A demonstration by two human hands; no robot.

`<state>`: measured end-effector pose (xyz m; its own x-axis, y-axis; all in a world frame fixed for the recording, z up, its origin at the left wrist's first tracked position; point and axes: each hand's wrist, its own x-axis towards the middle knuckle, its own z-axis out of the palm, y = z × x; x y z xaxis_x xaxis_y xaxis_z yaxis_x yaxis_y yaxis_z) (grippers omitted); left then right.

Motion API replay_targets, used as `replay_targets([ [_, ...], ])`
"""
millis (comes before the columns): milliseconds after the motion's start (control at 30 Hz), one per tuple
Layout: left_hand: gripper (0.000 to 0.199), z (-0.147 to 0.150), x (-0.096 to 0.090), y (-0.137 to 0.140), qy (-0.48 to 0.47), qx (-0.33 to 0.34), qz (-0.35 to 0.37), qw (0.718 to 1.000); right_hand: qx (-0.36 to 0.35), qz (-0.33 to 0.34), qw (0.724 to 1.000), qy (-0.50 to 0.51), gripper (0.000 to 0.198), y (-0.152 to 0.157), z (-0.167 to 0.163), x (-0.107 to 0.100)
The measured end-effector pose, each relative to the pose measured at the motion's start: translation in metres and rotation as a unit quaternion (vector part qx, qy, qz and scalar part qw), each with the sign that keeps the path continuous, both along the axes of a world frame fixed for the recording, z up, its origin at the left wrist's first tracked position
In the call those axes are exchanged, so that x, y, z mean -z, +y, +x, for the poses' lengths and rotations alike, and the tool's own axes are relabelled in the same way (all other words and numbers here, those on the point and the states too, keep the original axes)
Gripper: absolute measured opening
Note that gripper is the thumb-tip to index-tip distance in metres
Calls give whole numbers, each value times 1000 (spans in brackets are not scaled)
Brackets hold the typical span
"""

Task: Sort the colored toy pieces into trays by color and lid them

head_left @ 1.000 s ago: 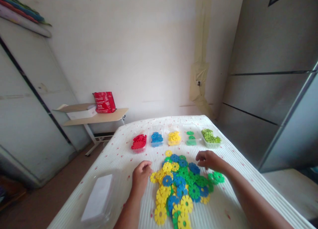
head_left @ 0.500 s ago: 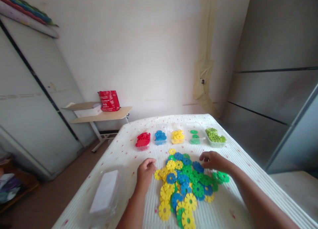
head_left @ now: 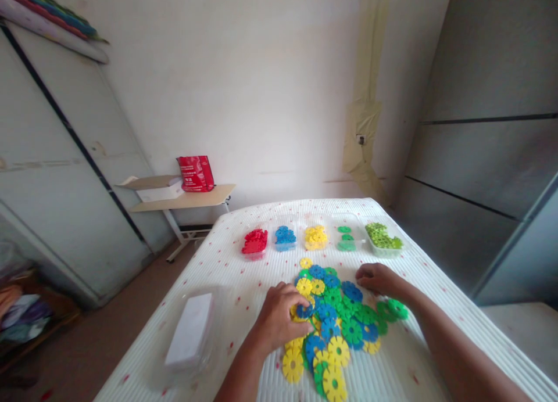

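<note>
A pile of yellow, blue and green notched plastic discs point(head_left: 351, 331) lies on the table. At its left side, my left hand point(head_left: 279, 318) reaches in with thumb and fingers apart. A blue disc point(head_left: 304, 311) shows between the thumb and forefinger; no firm grip on it is visible. My right hand point(head_left: 378, 279) rests at the pile's upper right edge, fingers curled together and no disc showing in them. Just left of it lies another blue disc point(head_left: 351, 291), and green discs point(head_left: 396, 309) lie below its wrist.
Behind the pile stand clear tubs of red pieces point(head_left: 255, 241), blue pieces point(head_left: 285, 237), yellow pieces point(head_left: 315, 237), green discs point(head_left: 346, 237) and light green pieces point(head_left: 382, 236). A clear container with a white block point(head_left: 190, 329) sits at left. A red bag point(head_left: 196, 173) stands on a side table.
My left hand has moved right, from beside the pile onto its left part around a blue disc. My right hand has settled lower, its fingers more curled. The view has shifted slightly.
</note>
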<state>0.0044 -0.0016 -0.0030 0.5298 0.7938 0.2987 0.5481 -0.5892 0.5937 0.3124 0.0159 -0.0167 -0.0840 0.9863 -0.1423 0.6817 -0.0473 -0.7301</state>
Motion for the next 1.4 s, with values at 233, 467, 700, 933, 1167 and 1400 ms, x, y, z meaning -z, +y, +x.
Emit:
replay_targets([
  [233,27,4,5,1,44,-31,12,998,14,-8,1000,-18,13,-1,-3,-3],
  [467,26,0,12,13,-51,-68,-8,996,14,-5,1000,-9,12,-1,-3,-3],
  [700,27,2,30,46,-159,-218,-69,961,13,0,1000,-19,11,-1,-6,-6],
  [933,31,9,36,66,-79,-206,-113,969,19,10,999,-25,11,-1,-6,-4],
  [1167,25,15,31,66,-25,-188,-107,976,16,16,999,-28,12,0,-5,-2],
  [1400,23,20,31,55,5,-191,-85,978,16,23,999,-29,12,-3,-8,-7],
])
